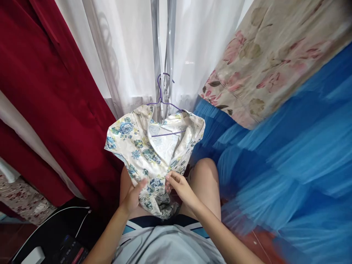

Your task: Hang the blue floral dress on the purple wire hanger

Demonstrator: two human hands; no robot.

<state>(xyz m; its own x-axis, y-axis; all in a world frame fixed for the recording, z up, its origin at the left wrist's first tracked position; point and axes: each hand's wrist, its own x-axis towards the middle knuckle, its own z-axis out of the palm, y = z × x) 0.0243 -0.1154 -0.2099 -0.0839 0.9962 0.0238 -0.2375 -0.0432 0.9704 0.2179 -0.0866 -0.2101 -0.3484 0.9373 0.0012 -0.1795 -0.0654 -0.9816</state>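
A white dress with blue and green flowers (143, 150) hangs on a purple wire hanger (168, 134), its neckline falling open in a V. The lower part of the garment is bunched between my thighs. My left hand (133, 196) grips the left side of the cloth, thumb on top and fingers hidden behind it. At the bottom of the neckline, my right hand (177, 185) pinches the front edge of the fabric between thumb and fingers. The hanger's hook stands upright near grey ribbons (162, 47).
White curtain-like cloth (129, 47) hangs ahead, with dark red fabric (55, 91) on the left. A beige floral garment (269, 62) and blue tulle (275, 165) hang at the right. On a black surface at lower left lie a dark device (73, 251), a white charger (33, 256) and a cable.
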